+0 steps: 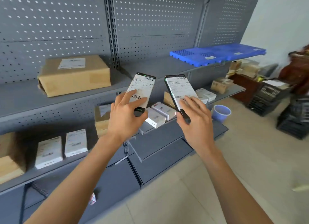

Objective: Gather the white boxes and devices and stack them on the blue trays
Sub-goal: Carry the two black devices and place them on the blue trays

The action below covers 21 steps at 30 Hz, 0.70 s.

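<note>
The step in hand looks like the carry: 2 dark devices with white barcode labels are up in the air, 1 in each hand, and neither is on a tray yet. The left hand [124, 116] grips the left device [142, 91] near its lower end, fingers spread across the label and thumb under the dark bottom edge. The right hand [194, 118] holds the right device [179, 91] the same way, fingers lying over the label, lower end tucked into the palm. Both hands are partly opened out but clearly gripping.

The blue trays [219, 54] sit stacked on the upper shelf [150, 68], up and to the right, well apart from both devices. The next move, as I judge it, calls for raising both devices to that shelf and laying them flat on the top tray, 1 after the other, so they do not slide off the ribbed surface.

More remains: white boxes [160, 114] lie on the middle shelf just behind the hands, and 2 white cartons [61, 150] stand on the lower left shelf.
</note>
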Each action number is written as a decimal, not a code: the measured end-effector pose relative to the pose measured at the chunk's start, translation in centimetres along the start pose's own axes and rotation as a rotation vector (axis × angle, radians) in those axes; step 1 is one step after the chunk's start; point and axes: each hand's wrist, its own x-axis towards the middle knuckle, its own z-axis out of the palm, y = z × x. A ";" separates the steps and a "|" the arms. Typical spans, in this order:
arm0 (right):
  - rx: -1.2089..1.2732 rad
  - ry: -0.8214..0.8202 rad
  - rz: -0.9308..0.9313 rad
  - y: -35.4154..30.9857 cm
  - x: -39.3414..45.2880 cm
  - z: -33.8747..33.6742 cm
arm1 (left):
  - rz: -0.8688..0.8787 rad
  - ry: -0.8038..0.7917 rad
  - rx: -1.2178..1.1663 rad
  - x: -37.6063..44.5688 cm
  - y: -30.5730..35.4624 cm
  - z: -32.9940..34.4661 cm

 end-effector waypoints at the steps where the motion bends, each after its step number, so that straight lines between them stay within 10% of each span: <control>1: -0.008 0.009 0.006 1.7 -0.1 -0.6 | 0.016 -0.007 -0.004 0.4 1.2 1.2; 21: -0.164 0.019 0.187 18.5 -1.5 -4.1 | 0.132 -0.131 -0.102 7.8 11.5 16.5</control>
